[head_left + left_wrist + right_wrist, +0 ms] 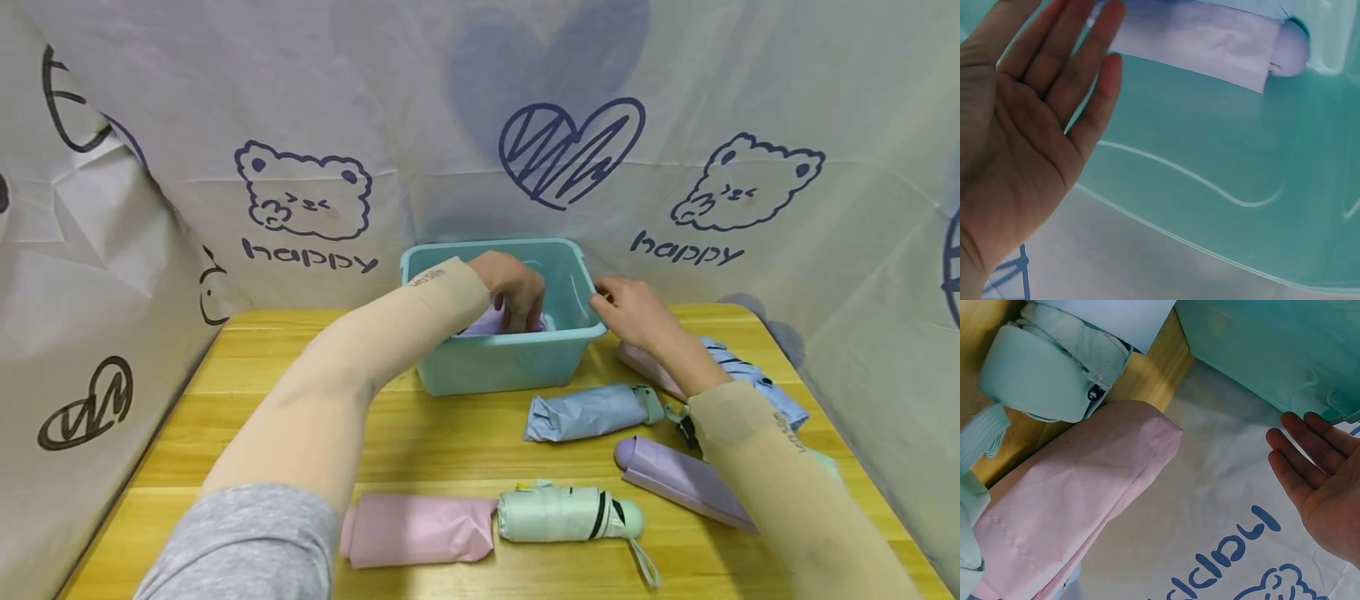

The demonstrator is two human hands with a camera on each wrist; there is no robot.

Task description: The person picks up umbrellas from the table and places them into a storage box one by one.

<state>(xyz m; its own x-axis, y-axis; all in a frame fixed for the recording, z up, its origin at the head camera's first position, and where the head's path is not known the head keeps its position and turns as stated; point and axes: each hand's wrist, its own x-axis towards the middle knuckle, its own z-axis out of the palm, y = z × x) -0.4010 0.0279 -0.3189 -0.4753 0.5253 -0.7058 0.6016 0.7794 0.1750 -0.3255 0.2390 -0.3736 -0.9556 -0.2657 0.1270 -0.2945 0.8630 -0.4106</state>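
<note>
My left hand (520, 292) reaches down inside the teal plastic bin (510, 367). A lilac folded umbrella (1204, 44) lies on the bin's floor. In the left wrist view, the fingers of that hand are extended beside the umbrella's sleeve; the fingertips partly overlap it, and I cannot tell whether they touch. At the bin's right rim is my right hand (633, 312). The right wrist view shows its fingers fairly straight against the bin's outer side, with the thumb out of frame.
On the wooden table (285, 375) lie more folded umbrellas: a blue one (585, 413), a purple one (686, 479), a mint green one (558, 514) and a pink one (423, 529). Another pink umbrella (1079, 494) and a blue one (757, 379) lie by the right arm. A printed cloth (465, 125) hangs behind.
</note>
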